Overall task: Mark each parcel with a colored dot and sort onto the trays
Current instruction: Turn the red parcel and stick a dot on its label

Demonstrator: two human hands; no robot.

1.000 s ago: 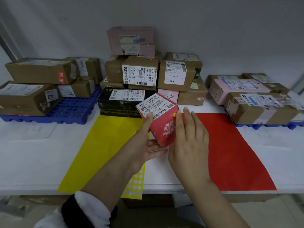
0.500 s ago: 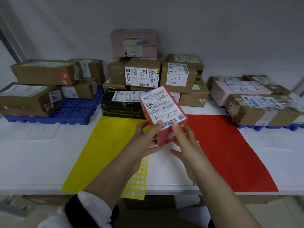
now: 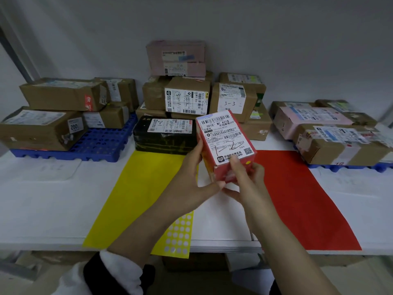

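Together, left hand (image 3: 192,184) and right hand (image 3: 247,179) gripped the red parcel (image 3: 225,145) from opposite sides, label up, above the table (image 3: 42,199) between yellow and red sheets

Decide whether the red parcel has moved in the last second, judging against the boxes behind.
Yes. The red parcel has risen and tipped its label towards the camera; its top edge now reaches the brown box marked 3-3, having been lower before.
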